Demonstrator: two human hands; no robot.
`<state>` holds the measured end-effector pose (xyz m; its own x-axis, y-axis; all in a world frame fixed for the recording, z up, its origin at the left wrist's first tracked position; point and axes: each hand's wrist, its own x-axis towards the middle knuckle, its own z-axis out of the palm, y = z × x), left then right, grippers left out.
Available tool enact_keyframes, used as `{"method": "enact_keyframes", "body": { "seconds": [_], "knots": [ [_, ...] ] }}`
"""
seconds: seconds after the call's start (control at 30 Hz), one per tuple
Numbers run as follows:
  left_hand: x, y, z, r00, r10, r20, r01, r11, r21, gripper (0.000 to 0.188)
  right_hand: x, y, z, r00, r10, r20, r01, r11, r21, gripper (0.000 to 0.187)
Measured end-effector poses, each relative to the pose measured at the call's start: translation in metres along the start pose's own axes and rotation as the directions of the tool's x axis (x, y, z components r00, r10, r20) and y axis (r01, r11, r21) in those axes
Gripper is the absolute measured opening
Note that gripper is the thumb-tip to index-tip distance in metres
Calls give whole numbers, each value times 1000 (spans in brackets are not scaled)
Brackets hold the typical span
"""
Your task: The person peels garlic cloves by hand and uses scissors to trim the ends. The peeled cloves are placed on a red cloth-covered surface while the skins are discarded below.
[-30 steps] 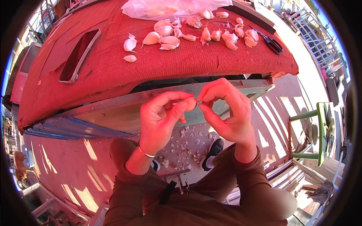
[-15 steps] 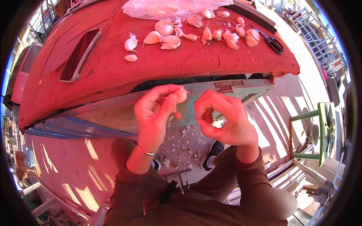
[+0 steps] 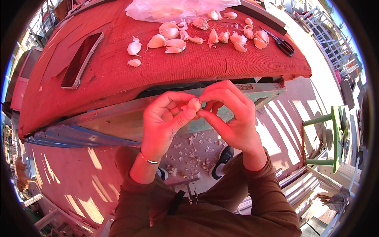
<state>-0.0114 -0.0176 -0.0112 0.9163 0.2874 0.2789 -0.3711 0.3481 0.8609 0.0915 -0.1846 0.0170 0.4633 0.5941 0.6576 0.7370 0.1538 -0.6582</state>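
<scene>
"Where is the garlic?"

"One garlic clove (image 3: 194, 104), pale and rounded, is held in the air just in front of the near edge of the red-covered bench (image 3: 114, 85)."

"And each grip?"

"The left hand (image 3: 158, 117) pinches the clove between thumb and forefinger. The right hand (image 3: 233, 114) brings thumb and fingertips close together at the clove's other end; whether they pinch a shred of skin, I cannot tell."

"What lies around?"

"Loose garlic pieces (image 3: 175, 42) across the bench's middle, a phone (image 3: 82, 60) towards its left end, scissors (image 3: 279, 42) towards its right end, a plastic bag (image 3: 169, 11) at its far side. Pale skins (image 3: 193, 158) litter the floor (image 3: 63, 170) below the bench's near edge."

"What could go wrong?"

"The clove looks smooth, and only fingertips hold it. A hard tug from the right hand could make it slip out, and since it hangs off the bench, it would probably fall among the skins. Squeezing too tightly might bruise it."
</scene>
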Motion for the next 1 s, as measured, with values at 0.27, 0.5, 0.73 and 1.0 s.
{"method": "enact_keyframes", "body": {
  "seconds": [0.27, 0.5, 0.73, 1.0],
  "knots": [
    [2, -1, -4, 996, 63, 64, -71, 989, 128, 29, 0, -1, -3, 998, -30, 55, 32, 999, -42, 34],
    [0, 9, -5, 998, -51, 33, 47, 992, 115, 28, 1, -2, 0, 999, -35, 23, 36, 999, -21, 33],
    [-1, 5, -4, 1000, -5, 29, 0, 986, 168, 26, 3, 2, -4, 995, -96, 39, 98, 994, -52, 25],
    [4, 5, -6, 998, 21, -58, -17, 997, 79, 24, 1, 3, -15, 983, -61, 171, 71, 996, -48, 17]
  ]
}}
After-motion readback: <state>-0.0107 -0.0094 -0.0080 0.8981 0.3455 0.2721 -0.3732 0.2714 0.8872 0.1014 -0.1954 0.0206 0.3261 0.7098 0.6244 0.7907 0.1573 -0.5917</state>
